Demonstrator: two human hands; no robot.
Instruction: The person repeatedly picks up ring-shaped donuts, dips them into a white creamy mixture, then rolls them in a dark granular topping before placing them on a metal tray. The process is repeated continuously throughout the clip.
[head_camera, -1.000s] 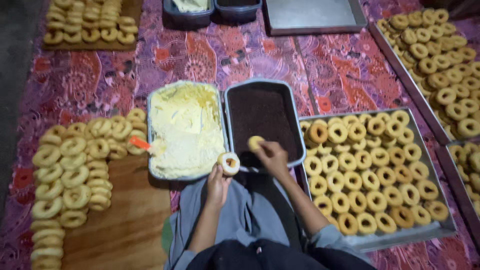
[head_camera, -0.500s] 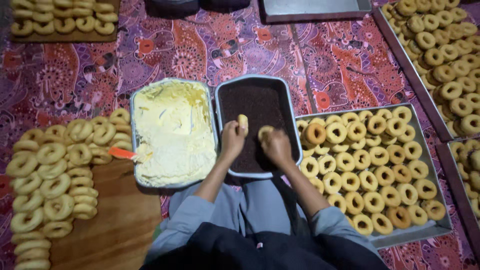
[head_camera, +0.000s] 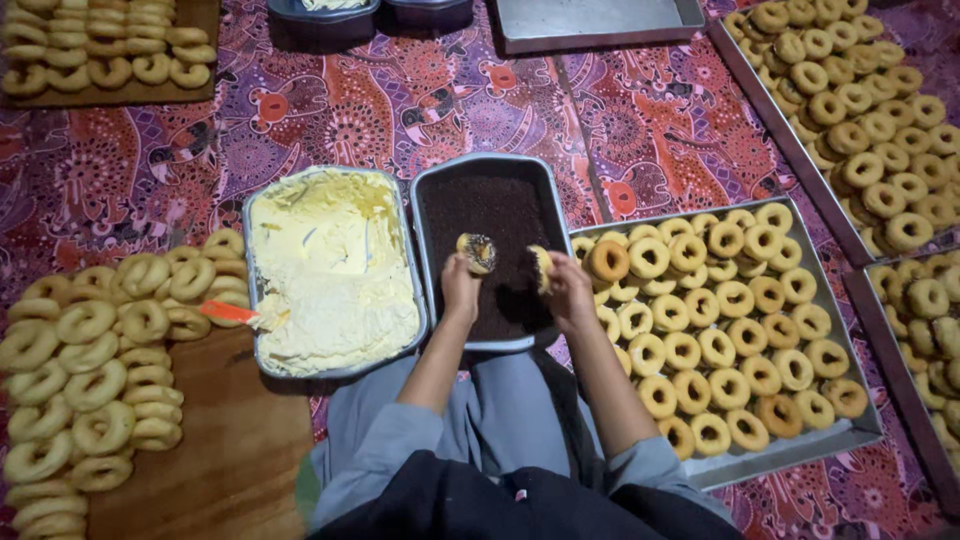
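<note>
Doughnut halves coated in dark sprinkles sit one in each hand above the tray of chocolate sprinkles (head_camera: 500, 215), which lies at the centre of the view. The left hand (head_camera: 461, 288) pinches a round sprinkle-topped doughnut (head_camera: 478, 252) in its fingers, face up toward the camera. The right hand (head_camera: 571, 292) grips a second doughnut (head_camera: 540, 269) on edge, fingers closed around it, its sprinkled face turned toward nine o'clock. At nine o'clock of the sprinkle tray, touching it, lies a tray of pale yellow cream (head_camera: 330, 270) with an orange-handled spatula (head_camera: 228, 312) resting on its left rim. At three o'clock a metal tray (head_camera: 860, 430) carries rows of plain ring doughnuts (head_camera: 720, 320). At eight o'clock more rings (head_camera: 100, 360) are stacked on a wooden board (head_camera: 210, 460). Everything rests on a purple and red patterned cloth (head_camera: 420, 110).
</note>
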